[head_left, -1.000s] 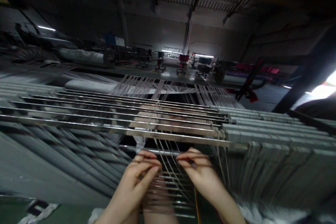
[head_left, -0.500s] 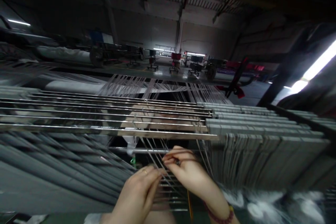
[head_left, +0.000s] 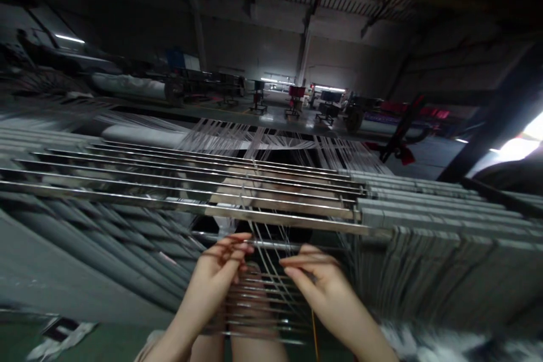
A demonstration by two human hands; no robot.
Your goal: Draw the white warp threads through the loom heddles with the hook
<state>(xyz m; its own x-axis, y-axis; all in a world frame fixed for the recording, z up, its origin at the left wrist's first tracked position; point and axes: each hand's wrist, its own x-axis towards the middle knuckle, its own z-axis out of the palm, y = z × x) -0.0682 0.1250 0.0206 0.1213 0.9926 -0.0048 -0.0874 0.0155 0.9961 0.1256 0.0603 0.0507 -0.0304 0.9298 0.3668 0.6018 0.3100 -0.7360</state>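
**Fig. Q:** Where do my grips sit?

**A:** Just below the steel rod (head_left: 297, 246), left grip (head_left: 218, 263) and right grip (head_left: 311, 274) half-spread either side of the white warp threads (head_left: 269, 257); I cannot tell any pinch. Best kept light, fingertips only.

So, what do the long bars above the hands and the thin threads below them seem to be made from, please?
The long bars look like polished steel, perhaps stainless, because bright streaks of light run along them. The thin threads look like pale, matte yarn; the exact fibre cannot be told from this view.
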